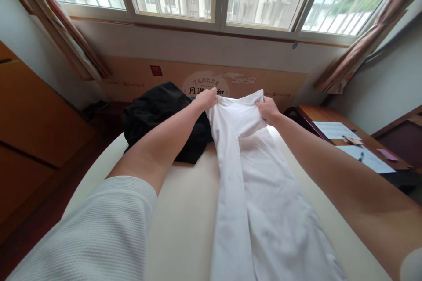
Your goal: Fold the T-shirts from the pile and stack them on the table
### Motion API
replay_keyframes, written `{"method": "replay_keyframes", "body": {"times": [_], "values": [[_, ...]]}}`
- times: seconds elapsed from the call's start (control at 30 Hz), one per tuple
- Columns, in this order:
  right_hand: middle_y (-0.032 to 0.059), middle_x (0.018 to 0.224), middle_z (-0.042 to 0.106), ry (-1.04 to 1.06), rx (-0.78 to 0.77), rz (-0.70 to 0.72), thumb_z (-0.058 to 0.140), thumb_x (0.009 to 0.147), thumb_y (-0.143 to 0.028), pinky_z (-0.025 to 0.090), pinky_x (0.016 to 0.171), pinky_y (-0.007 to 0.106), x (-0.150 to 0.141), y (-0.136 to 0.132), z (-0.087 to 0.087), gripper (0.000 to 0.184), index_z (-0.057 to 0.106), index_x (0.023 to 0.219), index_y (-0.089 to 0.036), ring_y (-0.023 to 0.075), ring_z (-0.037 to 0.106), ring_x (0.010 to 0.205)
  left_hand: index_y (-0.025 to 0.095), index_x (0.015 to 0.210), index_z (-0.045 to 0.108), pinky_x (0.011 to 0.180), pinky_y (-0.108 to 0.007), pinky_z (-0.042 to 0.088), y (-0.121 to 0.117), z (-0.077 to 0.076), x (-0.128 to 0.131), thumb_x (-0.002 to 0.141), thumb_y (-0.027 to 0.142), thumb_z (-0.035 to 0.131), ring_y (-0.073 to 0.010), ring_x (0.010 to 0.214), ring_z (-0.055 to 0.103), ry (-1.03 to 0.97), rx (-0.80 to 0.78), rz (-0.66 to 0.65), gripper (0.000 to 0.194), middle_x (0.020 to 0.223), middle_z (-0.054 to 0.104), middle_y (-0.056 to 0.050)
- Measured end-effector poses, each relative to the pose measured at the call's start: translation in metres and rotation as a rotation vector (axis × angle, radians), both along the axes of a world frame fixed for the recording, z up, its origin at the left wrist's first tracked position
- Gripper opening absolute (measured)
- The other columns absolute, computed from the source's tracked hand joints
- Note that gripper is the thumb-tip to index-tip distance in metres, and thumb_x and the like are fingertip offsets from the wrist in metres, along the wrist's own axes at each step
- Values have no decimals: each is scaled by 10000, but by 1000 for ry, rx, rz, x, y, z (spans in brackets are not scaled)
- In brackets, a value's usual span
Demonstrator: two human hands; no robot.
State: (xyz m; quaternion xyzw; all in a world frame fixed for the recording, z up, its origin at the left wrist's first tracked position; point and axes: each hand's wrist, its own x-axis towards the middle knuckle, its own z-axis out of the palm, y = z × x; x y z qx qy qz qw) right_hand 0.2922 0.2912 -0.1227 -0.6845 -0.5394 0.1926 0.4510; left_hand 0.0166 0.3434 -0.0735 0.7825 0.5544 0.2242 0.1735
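A long white garment, folded lengthwise with a narrow strip that may be a sleeve along its left side, lies over the cream-coloured round-edged table. My left hand pinches its far left corner. At the far right corner, my right hand is closed on the same cloth. The far end is stretched between both hands and looks raised off the surface. Left of it, partly behind my left forearm, a black cloth lies bunched up. The garment's near end runs out of view.
To the right, a wooden desk carries papers, a pen and a pink item. A printed cardboard panel stands beneath the windows. A wooden cabinet is at the left.
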Motion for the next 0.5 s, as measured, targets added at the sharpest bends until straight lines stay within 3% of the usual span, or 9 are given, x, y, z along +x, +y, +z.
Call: {"method": "replay_keyframes", "body": {"times": [0.13,0.23,0.3,0.4,0.5], "values": [[106,1155,748,-76,-100,-86,639,1029,-238,565,906,362,4,4,-20,170,725,1136,-138,234,690,1030,79,1414,503,993,-372,435,-10,-6,14,1032,197,602,-334,1218,612,111,29,64,412,1469,533,-273],[95,1311,681,-132,-174,-116,691,1041,-394,605,942,459,6,3,-31,332,671,1299,-188,243,695,1101,32,1438,464,1013,-384,432,-45,-12,27,1028,174,570,-369,1304,554,164,158,14,446,1483,489,-291],[104,1360,659,-164,-197,-135,689,1042,-401,598,968,477,5,2,-30,352,657,1335,-208,254,686,1137,40,1356,528,1004,-378,441,-88,-17,31,1026,152,520,-349,1271,562,231,246,-77,349,1387,560,-255],[189,1360,657,-214,-171,-165,711,1010,-292,523,1056,489,0,-5,-16,380,629,1351,-146,321,643,1227,119,1204,599,931,-374,478,-174,-28,22,1031,246,523,-306,1107,614,292,237,-250,228,1219,640,-181],[236,1408,608,-296,-47,-152,752,944,-252,439,1125,484,-5,-41,5,522,553,1401,-93,367,554,1334,169,1064,613,880,-378,475,-258,-37,-2,1007,254,528,-264,964,610,261,193,-530,133,1064,667,-116]]}}
